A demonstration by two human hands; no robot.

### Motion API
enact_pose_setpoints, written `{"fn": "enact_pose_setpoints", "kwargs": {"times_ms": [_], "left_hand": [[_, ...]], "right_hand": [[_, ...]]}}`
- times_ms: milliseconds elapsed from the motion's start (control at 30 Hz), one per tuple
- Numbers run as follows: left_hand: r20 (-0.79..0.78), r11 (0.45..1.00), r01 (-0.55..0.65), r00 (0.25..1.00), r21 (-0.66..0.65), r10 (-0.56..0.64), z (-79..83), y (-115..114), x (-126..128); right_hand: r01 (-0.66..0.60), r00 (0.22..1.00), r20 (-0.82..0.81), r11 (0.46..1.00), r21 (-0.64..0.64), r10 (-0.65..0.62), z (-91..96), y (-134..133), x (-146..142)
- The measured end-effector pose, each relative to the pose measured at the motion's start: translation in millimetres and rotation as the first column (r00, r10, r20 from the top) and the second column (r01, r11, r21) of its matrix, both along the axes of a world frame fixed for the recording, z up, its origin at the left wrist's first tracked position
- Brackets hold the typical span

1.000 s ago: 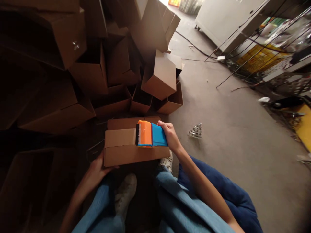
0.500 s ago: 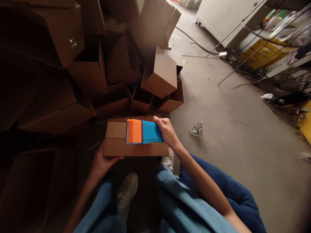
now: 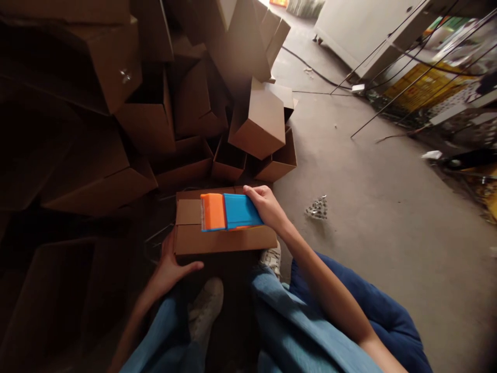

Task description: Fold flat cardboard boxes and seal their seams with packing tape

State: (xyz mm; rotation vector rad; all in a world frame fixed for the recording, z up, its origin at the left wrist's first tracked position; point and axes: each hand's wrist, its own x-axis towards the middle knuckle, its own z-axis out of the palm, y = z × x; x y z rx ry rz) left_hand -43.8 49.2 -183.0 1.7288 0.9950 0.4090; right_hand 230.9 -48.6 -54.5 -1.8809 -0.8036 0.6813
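Loosening since earlier, left hand, thumb lowered; carton unpinched

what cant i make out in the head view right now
In the head view:
Right hand: some fingers, hidden behind the blue-and-orange tool
Carton: part of its top seam, covered by that tool
Left hand: its fingertips, lost in shadow by the carton
Blue cushion: part hidden by the right forearm
Yellow crate: blurred

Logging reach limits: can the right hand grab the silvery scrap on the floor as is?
Probably not: the right hand holds the tape dispenser over the cardboard box. The way to the silvery scrap looks free, but that hand is occupied.
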Motion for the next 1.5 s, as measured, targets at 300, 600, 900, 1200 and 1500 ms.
{"fn": "enact_pose_setpoints", "kwargs": {"times_ms": [300, 600, 900, 1200, 1500], "left_hand": [[0.121, 0.979, -0.177, 0.975, -0.097, 0.188, 89.9, 20.1, -7.6], [0.138, 0.808, 0.029, 0.988, -0.588, 0.065, 97.0, -19.4, 37.0], [0.110, 0.800, -0.083, 0.977, -0.594, 0.182, 89.8, -18.6, 41.5], [0.070, 0.887, -0.134, 0.981, -0.443, 0.183, 96.1, -17.1, 39.7], [0.138, 0.901, -0.187, 0.956, -0.393, 0.258, 97.7, 13.4, 33.0]], "right_hand": [[-0.085, 0.991, 0.103, 0.996, 0.024, 0.082, 0.8, -12.3, -17.4], [-0.102, 0.990, 0.097, 0.994, 0.043, 0.097, 3.6, -14.4, -22.1], [-0.120, 0.985, 0.133, 0.992, 0.041, 0.113, 5.3, -17.4, -27.7], [-0.133, 0.961, 0.246, 0.991, 0.015, 0.125, 7.3, -20.4, -31.2], [-0.254, 0.923, 0.303, 0.967, 0.010, 0.239, 18.6, -22.5, -37.5]]}}
